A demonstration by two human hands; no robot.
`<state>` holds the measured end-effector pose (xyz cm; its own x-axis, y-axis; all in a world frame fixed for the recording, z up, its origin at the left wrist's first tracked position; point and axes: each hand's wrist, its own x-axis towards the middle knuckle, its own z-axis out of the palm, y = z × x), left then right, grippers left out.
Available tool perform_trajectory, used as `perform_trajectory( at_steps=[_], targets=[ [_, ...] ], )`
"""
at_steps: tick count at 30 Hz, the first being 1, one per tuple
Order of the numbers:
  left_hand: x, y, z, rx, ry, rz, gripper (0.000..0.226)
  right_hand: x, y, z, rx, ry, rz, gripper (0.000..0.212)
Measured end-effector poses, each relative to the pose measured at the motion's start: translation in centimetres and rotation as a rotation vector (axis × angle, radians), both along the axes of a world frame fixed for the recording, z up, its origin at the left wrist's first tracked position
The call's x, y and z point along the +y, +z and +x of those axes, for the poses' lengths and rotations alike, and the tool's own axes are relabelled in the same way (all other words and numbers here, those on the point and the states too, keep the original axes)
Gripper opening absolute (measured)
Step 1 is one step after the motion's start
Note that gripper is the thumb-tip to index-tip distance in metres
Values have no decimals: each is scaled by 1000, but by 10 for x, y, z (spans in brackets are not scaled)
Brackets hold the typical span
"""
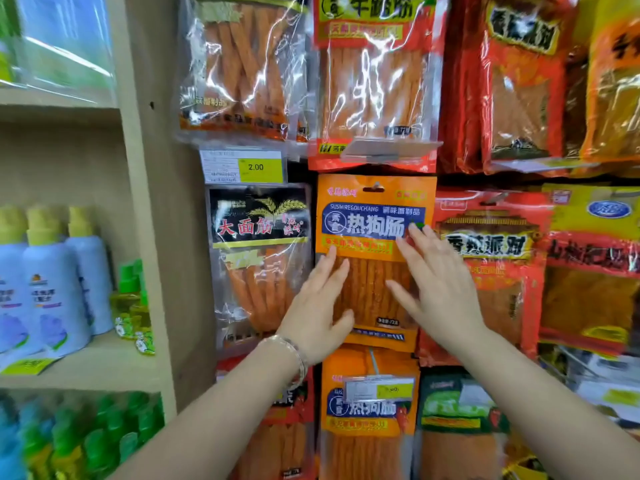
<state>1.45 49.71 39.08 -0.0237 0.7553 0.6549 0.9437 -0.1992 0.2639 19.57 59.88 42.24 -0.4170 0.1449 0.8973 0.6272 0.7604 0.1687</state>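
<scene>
A shop's snack wall, hung edge to edge with packets of spicy strips, stands beside a wooden shelf of toiletries. A person's left hand and right hand lie flat on an orange packet hanging at the centre of the display. The fingers of both are straight and spread, gripping nothing. The left hand covers the packet's lower left edge and the right its right side, fingertips reaching the blue label. A bracelet circles the left wrist.

Just left of the packet hangs a black-labelled packet, and just right a red packet. Directly below is a second orange packet of the same design, with a clear price holder in front of it. Above the black-labelled packet, a yellow price tag reads 2.00. On the shelf to the far left stand blue-and-white bottles and small green-capped bottles.
</scene>
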Motion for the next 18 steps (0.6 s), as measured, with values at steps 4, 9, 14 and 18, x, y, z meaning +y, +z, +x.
perform_trajectory(
  at_steps=[4, 9, 14, 18],
  targets=[
    [17, -7, -2, 118, 99, -35, 83, 11, -3, -9, -131, -120, -47, 70],
    [49, 0, -11, 54, 156, -122, 86, 33, 7, -32, -277, -309, -84, 75],
    [77, 13, -21, -16, 187, -224, 89, 57, 13, -57, -409, -480, -140, 71],
    [91, 24, -23, -37, 218, -305, 91, 66, 21, -71, -471, -562, -154, 66]
  ],
)
